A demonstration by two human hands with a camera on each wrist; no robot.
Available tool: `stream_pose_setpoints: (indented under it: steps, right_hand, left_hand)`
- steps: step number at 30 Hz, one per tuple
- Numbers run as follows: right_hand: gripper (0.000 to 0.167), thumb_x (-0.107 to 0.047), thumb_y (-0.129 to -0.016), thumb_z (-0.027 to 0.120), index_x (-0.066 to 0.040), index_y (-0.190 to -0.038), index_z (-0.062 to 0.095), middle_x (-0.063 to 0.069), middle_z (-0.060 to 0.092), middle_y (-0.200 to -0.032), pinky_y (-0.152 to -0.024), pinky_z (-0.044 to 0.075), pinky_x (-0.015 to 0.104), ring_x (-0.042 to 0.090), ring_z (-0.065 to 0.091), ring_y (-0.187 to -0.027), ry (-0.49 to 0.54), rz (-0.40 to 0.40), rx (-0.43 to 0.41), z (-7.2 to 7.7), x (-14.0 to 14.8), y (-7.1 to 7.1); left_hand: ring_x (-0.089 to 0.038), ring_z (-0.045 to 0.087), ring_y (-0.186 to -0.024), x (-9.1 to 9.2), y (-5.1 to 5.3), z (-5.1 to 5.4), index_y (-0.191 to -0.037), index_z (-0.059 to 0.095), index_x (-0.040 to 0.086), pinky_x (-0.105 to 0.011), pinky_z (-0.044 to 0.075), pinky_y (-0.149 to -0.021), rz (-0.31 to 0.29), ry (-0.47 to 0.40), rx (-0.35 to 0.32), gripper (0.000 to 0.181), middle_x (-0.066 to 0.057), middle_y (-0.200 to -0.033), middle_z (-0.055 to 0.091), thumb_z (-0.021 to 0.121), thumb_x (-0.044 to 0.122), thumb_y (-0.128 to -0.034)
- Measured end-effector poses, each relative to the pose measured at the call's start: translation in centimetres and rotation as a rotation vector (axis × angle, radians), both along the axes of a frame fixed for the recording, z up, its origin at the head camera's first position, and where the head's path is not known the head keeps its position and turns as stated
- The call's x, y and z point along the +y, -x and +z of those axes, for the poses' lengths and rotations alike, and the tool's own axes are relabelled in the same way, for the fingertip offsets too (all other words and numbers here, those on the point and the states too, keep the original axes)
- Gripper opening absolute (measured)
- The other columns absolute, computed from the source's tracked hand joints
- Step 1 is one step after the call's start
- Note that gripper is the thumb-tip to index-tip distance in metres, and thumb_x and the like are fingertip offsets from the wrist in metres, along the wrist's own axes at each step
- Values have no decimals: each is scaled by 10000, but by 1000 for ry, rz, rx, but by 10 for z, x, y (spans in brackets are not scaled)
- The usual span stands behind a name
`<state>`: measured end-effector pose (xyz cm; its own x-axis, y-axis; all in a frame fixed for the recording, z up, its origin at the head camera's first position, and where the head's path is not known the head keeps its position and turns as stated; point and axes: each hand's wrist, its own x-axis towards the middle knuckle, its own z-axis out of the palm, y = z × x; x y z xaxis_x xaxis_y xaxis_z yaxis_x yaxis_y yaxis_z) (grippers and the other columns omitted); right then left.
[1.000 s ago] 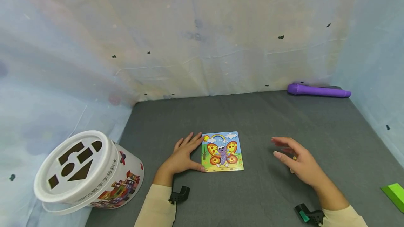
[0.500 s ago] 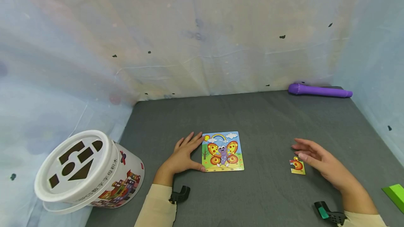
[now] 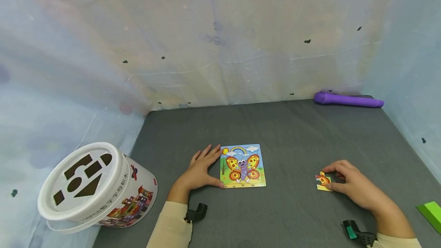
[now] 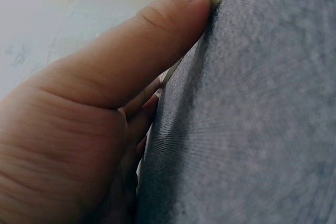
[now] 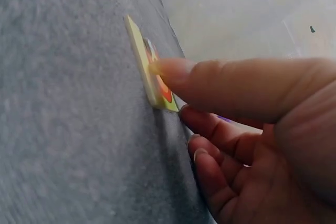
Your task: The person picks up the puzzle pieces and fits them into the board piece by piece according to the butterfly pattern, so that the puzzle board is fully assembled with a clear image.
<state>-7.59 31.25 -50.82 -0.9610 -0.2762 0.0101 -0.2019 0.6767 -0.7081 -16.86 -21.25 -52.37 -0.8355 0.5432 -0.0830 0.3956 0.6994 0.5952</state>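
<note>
A square butterfly jigsaw puzzle [image 3: 243, 165] lies flat on the dark grey cloth. Along its left edge rests my left hand [image 3: 200, 171], with thumb and fingers spread. The thumb [image 4: 157, 30] touches the edge of the puzzle in the left wrist view. Farther right, a small yellow puzzle piece [image 3: 323, 181] with an orange and red swirl lies on the cloth. My right hand [image 3: 358, 186] pinches this piece at its right side, thumb below and index finger above. In the right wrist view the thumb covers part of the puzzle piece [image 5: 143, 59]; the index fingertip's contact is partly hidden.
A white bucket [image 3: 100, 186] with shape cut-outs in its lid stands at the left. A purple microphone-shaped tube [image 3: 348, 99] lies at the back right, and a green block [image 3: 430, 213] at the right edge. Printed curtains [image 3: 224, 49] enclose the table.
My right hand has moved right, away from above the cloth near the puzzle, uncovering the piece, then come down and closed finger and thumb on it. My left hand has stayed put.
</note>
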Motion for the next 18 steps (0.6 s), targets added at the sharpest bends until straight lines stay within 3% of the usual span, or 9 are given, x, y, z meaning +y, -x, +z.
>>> stream_pose_setpoints:
  steps: [6, 12, 18]
  right_hand:
    - [266, -201, -992, 843, -112, -1206, 711, 26, 634, -1177, -806, 492, 257, 128, 581, -1002, 2, -37, -44, 2, -4, -1]
    - [219, -132, -1030, 786, -41, -1155, 630, 64, 653, -1002, -680, 544, 316, 170, 641, -806, 176, -43, -114, 6, -18, -1]
    - [193, -155, -1049, 762, -39, -1193, 705, 38, 698, -944, -640, 560, 321, 225, 677, -744, 291, 0, -126, 5, -42, 0]
  left_hand:
    - [-210, 28, -1657, 0, 1, -1, -1748, 313, 245, -588, -13, -1273, 6, 4, -1, 1286, 82, -1802, 171, 990, 607, -717]
    - [-208, 31, -1657, 0, 0, -1, -1748, 312, 249, -588, -10, -1274, 9, 6, 0, 1286, 92, -1799, 173, 992, 605, -717]
    - [-209, 31, -1656, 0, 0, 0, -1747, 316, 245, -587, -11, -1274, 10, 4, -6, 1285, 85, -1800, 176, 996, 595, -715]
